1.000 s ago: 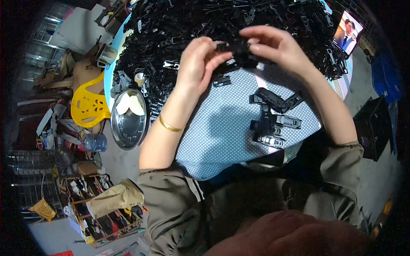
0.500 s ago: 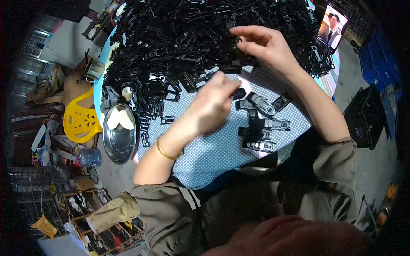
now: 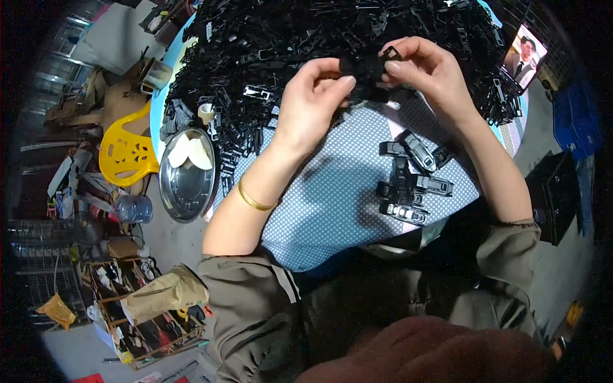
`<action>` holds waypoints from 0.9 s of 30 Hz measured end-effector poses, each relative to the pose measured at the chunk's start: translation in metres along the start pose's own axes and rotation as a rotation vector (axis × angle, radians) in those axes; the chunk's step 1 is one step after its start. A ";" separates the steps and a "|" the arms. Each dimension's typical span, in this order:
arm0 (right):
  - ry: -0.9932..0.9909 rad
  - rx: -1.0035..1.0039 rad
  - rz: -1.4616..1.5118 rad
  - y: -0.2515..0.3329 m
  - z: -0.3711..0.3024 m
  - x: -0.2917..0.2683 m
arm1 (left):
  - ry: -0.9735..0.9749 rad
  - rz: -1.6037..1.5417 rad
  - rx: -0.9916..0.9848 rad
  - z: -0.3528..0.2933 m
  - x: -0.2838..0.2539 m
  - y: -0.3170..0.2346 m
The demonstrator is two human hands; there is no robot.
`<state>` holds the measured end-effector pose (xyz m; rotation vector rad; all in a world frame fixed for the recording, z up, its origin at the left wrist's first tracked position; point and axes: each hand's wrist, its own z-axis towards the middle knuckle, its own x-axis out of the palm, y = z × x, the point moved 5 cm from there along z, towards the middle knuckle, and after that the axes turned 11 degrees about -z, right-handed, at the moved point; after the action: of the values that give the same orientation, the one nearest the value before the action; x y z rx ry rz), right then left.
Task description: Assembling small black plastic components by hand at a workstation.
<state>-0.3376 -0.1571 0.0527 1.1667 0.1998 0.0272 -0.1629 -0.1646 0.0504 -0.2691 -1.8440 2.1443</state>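
Note:
Both my hands are raised at the near edge of a big heap of small black parts [image 3: 255,38]. My left hand [image 3: 313,96] pinches a dark black piece [image 3: 348,66] between thumb and fingers. Close beside it, my right hand [image 3: 431,73] grips a small black frame-shaped part [image 3: 392,53] by its fingertips. The two pieces are nearly together; against the dark heap I cannot tell whether they touch. Nearer me, to the right on the dotted cloth [image 3: 325,210], lies a cluster of several grey-and-black buckle-like pieces [image 3: 418,153].
At the table's left edge stand an oval metal tray [image 3: 185,207] with white slices [image 3: 199,155] and a small pale cup [image 3: 205,113]. A phone with a lit screen [image 3: 525,56] leans at the far right. Beyond the left edge is a yellow chair [image 3: 128,150].
My left hand has moved from the cloth up to the heap's edge, next to my right hand, bringing a black piece. My view has shifted slightly.

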 end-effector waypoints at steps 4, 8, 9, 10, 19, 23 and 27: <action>-0.026 -0.026 -0.013 0.004 -0.004 0.007 | 0.101 -0.477 -0.121 0.000 0.009 0.011; -0.088 -0.151 -0.050 0.012 -0.007 0.008 | 0.113 -0.455 -0.080 -0.002 0.013 0.011; -0.102 -0.177 -0.099 0.016 -0.008 0.009 | 0.111 -0.454 -0.079 -0.002 0.013 0.013; -0.051 -0.193 -0.216 0.014 -0.008 0.009 | 0.121 -0.473 -0.083 -0.002 0.014 0.015; -0.043 -0.450 -0.640 0.027 -0.010 0.015 | 0.109 -0.425 -0.045 0.000 0.013 0.018; -0.089 -0.481 -0.612 0.027 -0.009 0.012 | 0.094 -0.384 -0.035 0.001 0.011 0.018; -0.103 -0.574 -0.735 0.035 -0.012 0.013 | 0.085 -0.360 -0.002 0.001 0.011 0.015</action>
<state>-0.3236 -0.1305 0.0781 0.4723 0.4837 -0.5866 -0.1750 -0.1638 0.0365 -0.0239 -1.6975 1.8565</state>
